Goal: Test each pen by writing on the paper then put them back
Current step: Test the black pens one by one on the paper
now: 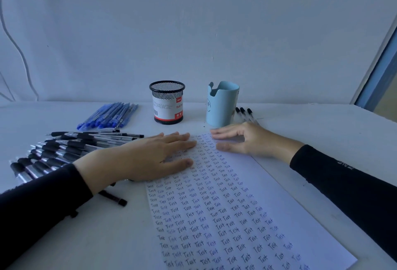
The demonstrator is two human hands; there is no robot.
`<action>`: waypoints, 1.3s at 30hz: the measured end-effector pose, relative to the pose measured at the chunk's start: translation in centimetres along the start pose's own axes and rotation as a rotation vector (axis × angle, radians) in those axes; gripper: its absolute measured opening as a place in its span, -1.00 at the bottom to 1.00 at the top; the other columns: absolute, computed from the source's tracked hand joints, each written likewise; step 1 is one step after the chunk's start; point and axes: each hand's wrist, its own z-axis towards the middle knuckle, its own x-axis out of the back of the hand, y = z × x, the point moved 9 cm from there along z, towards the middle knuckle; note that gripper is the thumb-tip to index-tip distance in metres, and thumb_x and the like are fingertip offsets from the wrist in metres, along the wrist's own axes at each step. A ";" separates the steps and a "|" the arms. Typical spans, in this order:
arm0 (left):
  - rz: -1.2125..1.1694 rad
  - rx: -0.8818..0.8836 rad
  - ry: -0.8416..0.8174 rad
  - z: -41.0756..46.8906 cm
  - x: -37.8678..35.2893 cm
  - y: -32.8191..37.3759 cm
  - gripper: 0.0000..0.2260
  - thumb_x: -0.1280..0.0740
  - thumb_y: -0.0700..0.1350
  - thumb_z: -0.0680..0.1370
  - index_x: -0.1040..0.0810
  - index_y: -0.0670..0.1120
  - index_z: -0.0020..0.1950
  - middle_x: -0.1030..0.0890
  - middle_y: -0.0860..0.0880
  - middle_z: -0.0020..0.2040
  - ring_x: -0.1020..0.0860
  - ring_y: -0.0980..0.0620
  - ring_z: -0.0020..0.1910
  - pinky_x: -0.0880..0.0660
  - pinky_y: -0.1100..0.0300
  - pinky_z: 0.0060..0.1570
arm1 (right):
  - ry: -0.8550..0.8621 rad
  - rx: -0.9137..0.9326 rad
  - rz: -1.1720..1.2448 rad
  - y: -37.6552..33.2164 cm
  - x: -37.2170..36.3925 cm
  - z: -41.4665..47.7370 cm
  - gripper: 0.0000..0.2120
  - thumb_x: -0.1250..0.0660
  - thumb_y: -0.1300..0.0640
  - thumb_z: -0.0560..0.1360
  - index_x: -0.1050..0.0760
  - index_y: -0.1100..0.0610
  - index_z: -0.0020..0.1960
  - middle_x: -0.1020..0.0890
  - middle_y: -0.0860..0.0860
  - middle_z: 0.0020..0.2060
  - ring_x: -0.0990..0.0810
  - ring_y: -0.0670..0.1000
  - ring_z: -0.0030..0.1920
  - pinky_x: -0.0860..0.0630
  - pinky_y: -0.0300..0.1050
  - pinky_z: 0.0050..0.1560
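A white paper (266, 194) covered with rows of the word "Test" lies on the table in front of me. My left hand (146, 158) rests flat on its upper left part, fingers spread, holding nothing. My right hand (242, 141) lies at the paper's top right corner, fingers apart and empty. Several black pens (64, 151) lie in a heap at the left, partly under my left sleeve. Several blue pens (109, 116) lie behind them. Three black pens (246, 114) lie to the right of the blue cup.
A black mesh pen holder (167, 102) and a light blue cup (222, 102) stand at the back of the white table (322, 130), near the wall. One dark pen (113, 199) lies near my left wrist. A window frame (378, 76) is at the right.
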 end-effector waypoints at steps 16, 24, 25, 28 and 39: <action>-0.189 0.295 0.271 -2.7 5.4 -11.8 -0.92 -0.45 -0.02 0.50 -0.71 0.12 -0.04 -0.63 0.26 -0.20 -0.55 0.38 -0.20 -0.37 0.54 -0.18 | -0.050 -0.031 0.041 0.1 -0.3 -0.1 -0.51 -0.49 -0.14 0.39 -0.55 -0.11 0.30 -0.48 -0.42 0.26 -0.31 -0.53 0.26 -0.17 -0.70 0.09; -0.107 0.090 0.649 -1.9 7.2 -8.6 -0.89 -0.43 -0.17 0.52 -0.69 -0.02 0.02 -0.60 0.13 -0.14 -0.60 0.11 -0.15 -0.54 0.17 -0.03 | -0.054 -0.023 0.078 0.1 -0.4 0.1 -0.70 -0.26 0.17 0.61 -0.56 -0.13 0.25 -0.47 -0.33 0.30 -0.35 -0.46 0.29 -0.19 -0.50 0.32; -0.107 -0.011 0.701 -1.9 7.4 -6.6 -0.89 -0.43 -0.18 0.51 -0.69 -0.07 0.02 -0.59 0.11 -0.13 -0.58 0.15 -0.18 -0.54 0.23 -0.06 | -0.046 -0.020 0.070 0.1 -0.3 0.2 -0.65 -0.21 0.23 0.62 -0.56 -0.14 0.23 -0.48 -0.31 0.30 -0.35 -0.46 0.28 -0.18 -0.55 0.28; -0.094 -0.214 0.616 -0.9 5.7 -0.6 -0.84 -0.35 -0.08 0.55 -0.68 -0.07 0.06 -0.58 0.13 -0.07 -0.52 0.23 -0.17 -0.50 0.37 -0.04 | -0.038 -0.024 0.097 0.3 -0.2 0.3 -0.52 -0.13 0.37 0.58 -0.57 -0.14 0.20 -0.50 -0.26 0.31 -0.36 -0.37 0.34 -0.27 -0.55 0.20; -0.179 -0.097 0.619 -0.8 4.5 -1.7 -0.75 -0.35 -0.19 0.57 -0.58 -0.13 0.25 -0.58 0.04 0.06 -0.58 0.10 -0.01 -0.57 0.09 0.06 | 0.128 0.077 -0.139 -3.5 -0.5 0.2 -0.55 -0.33 -0.32 0.42 -0.62 -0.12 0.19 -0.54 -0.29 0.15 -0.40 -0.20 0.26 -0.29 -0.18 0.34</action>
